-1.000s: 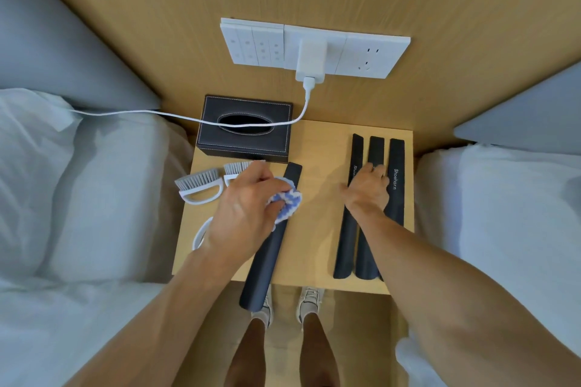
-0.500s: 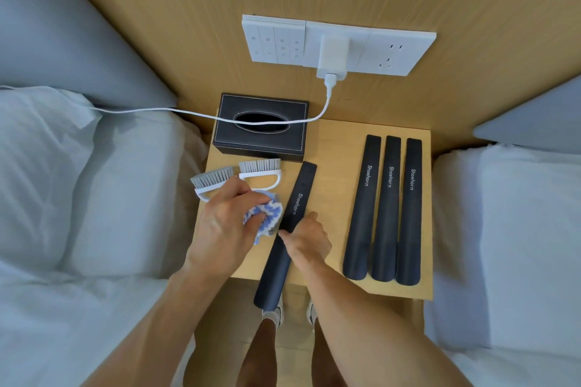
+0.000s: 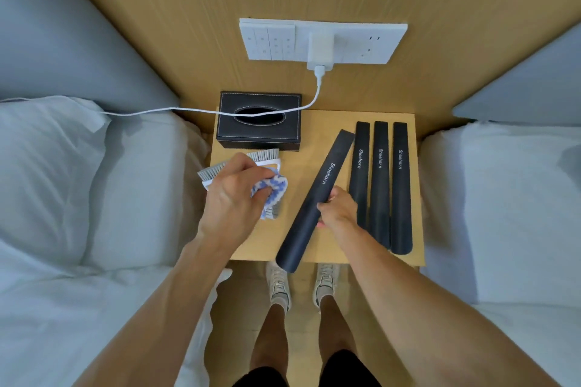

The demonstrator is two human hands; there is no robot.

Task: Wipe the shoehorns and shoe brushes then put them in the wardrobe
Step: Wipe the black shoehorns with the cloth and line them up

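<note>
- The nightstand (image 3: 317, 122) carries everything I need, so I judge it best to work low over its top and keep the pieces from sliding off its near edge.
- Three shoehorns (image 3: 380, 185) lie side by side on the right of the top, long axes running from me toward the wall, narrow ends at the far side.
- The fourth shoehorn (image 3: 317, 198) slants: narrow end up-right near the row's left piece, wide end past the near edge.
- My right hand (image 3: 338, 209) grips it at mid-length; holding there should steady it for wiping along its length.
- My left hand (image 3: 232, 195) is bunched round the blue-and-white cloth (image 3: 273, 190), over the shoe brushes (image 3: 264, 155) at the left of the top, apart from the shoehorn.
</note>
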